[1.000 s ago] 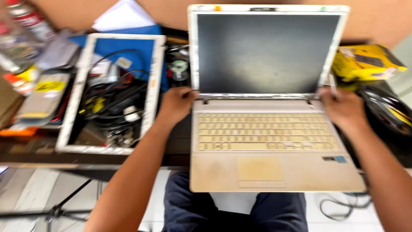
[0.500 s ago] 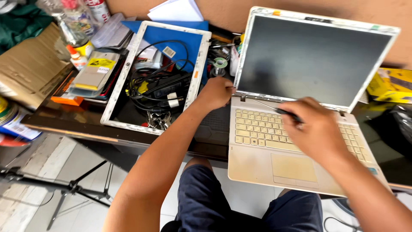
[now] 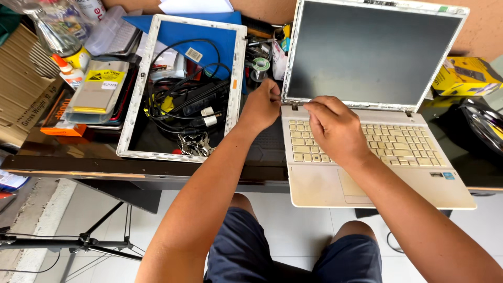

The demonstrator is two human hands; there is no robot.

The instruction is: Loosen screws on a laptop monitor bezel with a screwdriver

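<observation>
White laptop (image 3: 367,131) sits open at desk edge, hinge line running left-right. Both hands meet at its left hinge (image 3: 294,105): left hand (image 3: 260,107) pinched shut on the lid's corner, right hand (image 3: 335,128) curled closed, fingertips just right of it; held item indiscernible.

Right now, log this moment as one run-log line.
left hand: at laptop left hinge corner | right hand: fingertips at hinge, over keyboard | screen: open, dark | white frame with cables: left
</observation>
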